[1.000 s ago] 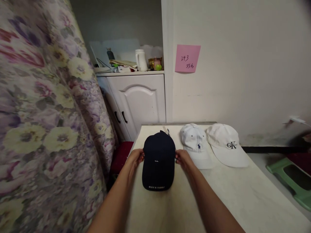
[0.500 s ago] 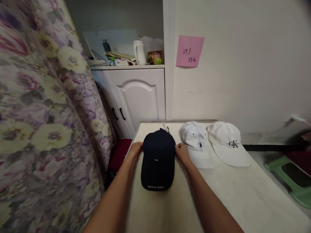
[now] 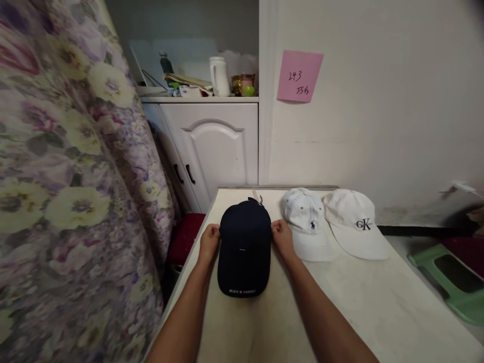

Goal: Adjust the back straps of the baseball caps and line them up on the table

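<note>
A dark navy baseball cap [image 3: 245, 252] lies on the pale table [image 3: 251, 330], its brim toward me with small white lettering along the edge. My left hand [image 3: 209, 242] pinches the cap's left side, fingers closed on the rim of the crown. On the opposite side my right hand [image 3: 282, 236] grips the rim the same way. Just right of that hand sits a white cap with a small blue rider logo [image 3: 305, 222]. Beside it is a second white cap with dark CK letters [image 3: 353, 222], their brims also facing me.
Floral curtains [image 3: 75, 176] hang close on the left. Behind the table stands a white cabinet [image 3: 219, 151], with a white jug [image 3: 219, 75] on its shelf. A pink note [image 3: 300, 75] is stuck to the wall. A green stool [image 3: 449, 282] stands at right, a red seat [image 3: 185, 239] at left.
The navy cap has shifted very slightly left, with both hands still at its sides. My left wrist has turned a little more upright. The view has tilted slightly.
</note>
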The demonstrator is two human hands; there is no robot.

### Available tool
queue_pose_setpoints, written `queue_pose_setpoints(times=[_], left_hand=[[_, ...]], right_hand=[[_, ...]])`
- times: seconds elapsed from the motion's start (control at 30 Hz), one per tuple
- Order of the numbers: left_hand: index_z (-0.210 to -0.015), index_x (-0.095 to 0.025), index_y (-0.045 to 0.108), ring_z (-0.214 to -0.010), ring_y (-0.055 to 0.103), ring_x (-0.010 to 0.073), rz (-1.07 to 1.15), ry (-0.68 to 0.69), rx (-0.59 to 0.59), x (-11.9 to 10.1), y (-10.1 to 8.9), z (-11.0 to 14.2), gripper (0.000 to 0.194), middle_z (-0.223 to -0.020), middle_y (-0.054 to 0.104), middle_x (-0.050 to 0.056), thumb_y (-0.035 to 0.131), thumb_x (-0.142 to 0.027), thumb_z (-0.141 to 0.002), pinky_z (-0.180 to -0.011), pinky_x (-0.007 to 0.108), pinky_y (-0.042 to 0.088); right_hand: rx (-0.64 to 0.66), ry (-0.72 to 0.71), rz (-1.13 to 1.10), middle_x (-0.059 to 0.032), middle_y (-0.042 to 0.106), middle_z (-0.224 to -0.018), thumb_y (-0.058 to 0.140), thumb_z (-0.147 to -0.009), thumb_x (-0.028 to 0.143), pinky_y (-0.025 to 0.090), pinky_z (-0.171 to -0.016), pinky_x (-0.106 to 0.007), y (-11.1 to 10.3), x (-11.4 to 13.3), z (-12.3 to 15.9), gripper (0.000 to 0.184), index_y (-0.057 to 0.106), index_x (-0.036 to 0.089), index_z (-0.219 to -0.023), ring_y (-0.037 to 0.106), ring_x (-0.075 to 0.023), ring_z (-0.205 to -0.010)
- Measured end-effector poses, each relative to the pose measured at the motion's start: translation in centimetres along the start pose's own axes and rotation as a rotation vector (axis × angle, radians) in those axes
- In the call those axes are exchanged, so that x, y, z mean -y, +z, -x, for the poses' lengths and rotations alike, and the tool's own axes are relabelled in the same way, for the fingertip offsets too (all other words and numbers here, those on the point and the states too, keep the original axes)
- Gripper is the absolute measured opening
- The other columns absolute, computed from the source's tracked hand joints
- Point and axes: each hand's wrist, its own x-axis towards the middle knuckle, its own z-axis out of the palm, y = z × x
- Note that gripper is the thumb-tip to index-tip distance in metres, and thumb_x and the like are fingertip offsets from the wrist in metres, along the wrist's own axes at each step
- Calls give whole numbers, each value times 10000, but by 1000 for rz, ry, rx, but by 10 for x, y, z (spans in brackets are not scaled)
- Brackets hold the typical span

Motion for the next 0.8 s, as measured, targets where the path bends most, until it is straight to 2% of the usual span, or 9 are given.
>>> queue_pose_setpoints(times=[0.07,0.17,0.27,0.37,0.47,0.6,0.8], left_hand=[[-845,-149,652,-792,650,209,13,9,2,3,-4,10,162,-782,684,31,611,-300,-807,-755,342,522],[-955,-169,668,-930,654,247,41,32,5,2,-6,18,241,-937,718,62,561,-297,-781,-852,370,499],[-1022,-192,687,-1039,635,270,62,56,56,-3,-4,20,325,-1048,725,63,590,-292,-729,-952,388,456],[-1026,-186,692,-1043,636,273,88,50,79,-7,-3,22,345,-1046,730,69,603,-291,-710,-979,398,441],[-1005,-159,674,-957,663,265,118,9,56,-9,-5,31,337,-980,733,90,604,-340,-730,-912,407,486],[-1012,-145,643,-885,687,260,136,-44,27,-10,-18,62,375,-938,728,106,618,-405,-743,-844,413,528],[-1059,-159,641,-1004,673,273,83,-62,47,-18,-39,125,392,-1045,721,118,617,-433,-780,-937,425,499]], right_hand=[[-1,-28,5,-2,592,-628,458,-767,275,384,-584,-273,1,0,2,135,548,202,-696,548,-175,-602],[-32,-54,20,-32,596,-692,419,-793,269,390,-648,-308,3,-1,5,156,535,207,-707,543,-202,-683],[-64,-75,36,-52,572,-737,414,-789,239,399,-728,-345,5,-1,8,123,503,215,-708,521,-226,-759],[-85,-100,40,-65,547,-794,399,-794,201,403,-801,-372,4,1,16,111,492,217,-736,504,-238,-829],[-99,-113,31,-85,538,-884,392,-810,186,399,-864,-393,-2,5,32,122,513,204,-816,496,-246,-905],[-80,-99,4,-88,535,-934,422,-825,210,406,-882,-400,-17,12,68,127,534,195,-884,508,-244,-922],[49,-22,-69,-54,605,-866,545,-820,296,473,-757,-347,-38,21,123,108,581,215,-882,579,-217,-786]])
